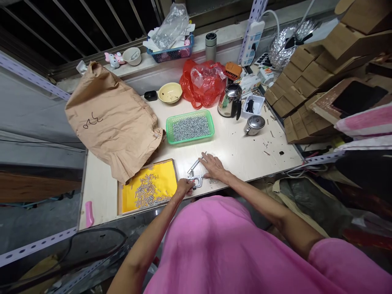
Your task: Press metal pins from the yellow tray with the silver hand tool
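Note:
A small metal hand press (197, 181), a frame with a hinged lever, stands near the table's front edge. At its left side is my left hand (183, 188), fingers closed in a pinch by the press; what they hold is too small to make out. My right hand (213, 166) reaches over from the right, its fingers bent over the end of the raised lever (193, 165). Left of the press lies a yellow-lined tray (165, 173) with many small metal pins (147, 190). Behind the press, a green plastic basket (190, 141) is filled with small metal parts (192, 128).
A big brown paper sack (113, 118) covers the table's left rear. Along the back are a yellow bowl (170, 93), red plastic bag (202, 83), kettle (230, 101) and steel cup (255, 124). Cardboard boxes (315, 73) are stacked at right. A pink handle-like piece (89, 214) lies front left.

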A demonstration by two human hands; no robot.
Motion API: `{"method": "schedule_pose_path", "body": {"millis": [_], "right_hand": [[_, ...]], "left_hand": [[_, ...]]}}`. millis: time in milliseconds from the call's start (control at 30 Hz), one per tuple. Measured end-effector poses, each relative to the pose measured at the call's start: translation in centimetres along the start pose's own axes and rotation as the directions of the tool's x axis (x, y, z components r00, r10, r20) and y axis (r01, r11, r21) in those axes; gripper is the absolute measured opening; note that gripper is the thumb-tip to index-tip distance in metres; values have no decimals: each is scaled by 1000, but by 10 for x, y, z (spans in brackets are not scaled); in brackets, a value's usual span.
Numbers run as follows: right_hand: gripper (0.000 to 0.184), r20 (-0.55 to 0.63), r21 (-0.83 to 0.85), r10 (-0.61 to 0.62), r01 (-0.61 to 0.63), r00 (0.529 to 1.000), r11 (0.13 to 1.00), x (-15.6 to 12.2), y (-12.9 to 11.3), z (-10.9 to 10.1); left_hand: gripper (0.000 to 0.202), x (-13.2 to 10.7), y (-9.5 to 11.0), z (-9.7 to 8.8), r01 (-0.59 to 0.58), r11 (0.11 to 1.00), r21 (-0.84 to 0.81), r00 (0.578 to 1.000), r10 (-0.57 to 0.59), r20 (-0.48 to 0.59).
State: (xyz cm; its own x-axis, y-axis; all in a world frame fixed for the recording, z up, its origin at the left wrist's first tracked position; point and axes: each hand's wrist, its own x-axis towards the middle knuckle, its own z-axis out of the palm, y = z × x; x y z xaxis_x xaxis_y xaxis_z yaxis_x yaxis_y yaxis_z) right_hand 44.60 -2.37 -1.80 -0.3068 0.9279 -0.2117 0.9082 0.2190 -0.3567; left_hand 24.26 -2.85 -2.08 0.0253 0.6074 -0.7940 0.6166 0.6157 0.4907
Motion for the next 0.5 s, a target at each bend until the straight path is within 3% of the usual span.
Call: {"method": "schedule_pose_path", "body": {"millis": [67, 133, 333, 500], "right_hand": [[100, 36, -19, -33, 34, 999, 999, 13, 4, -3], [104, 80, -37, -73, 76, 994, 996, 22, 7, -3], [106, 78, -83, -142, 148, 987, 985, 23, 7, 3], [94, 44, -78, -142, 145, 989, 986, 17, 6, 3]], "left_hand": [[27, 2, -2, 0, -5, 1000, 12, 1000, 5, 8], [27, 3, -3, 1, -12, 1000, 14, 1000, 12, 8], [26, 1, -4, 1, 6, 1000, -13, 1000, -6, 11], [24, 2, -7, 1, 31, 997, -70, 999, -30, 17]]}}
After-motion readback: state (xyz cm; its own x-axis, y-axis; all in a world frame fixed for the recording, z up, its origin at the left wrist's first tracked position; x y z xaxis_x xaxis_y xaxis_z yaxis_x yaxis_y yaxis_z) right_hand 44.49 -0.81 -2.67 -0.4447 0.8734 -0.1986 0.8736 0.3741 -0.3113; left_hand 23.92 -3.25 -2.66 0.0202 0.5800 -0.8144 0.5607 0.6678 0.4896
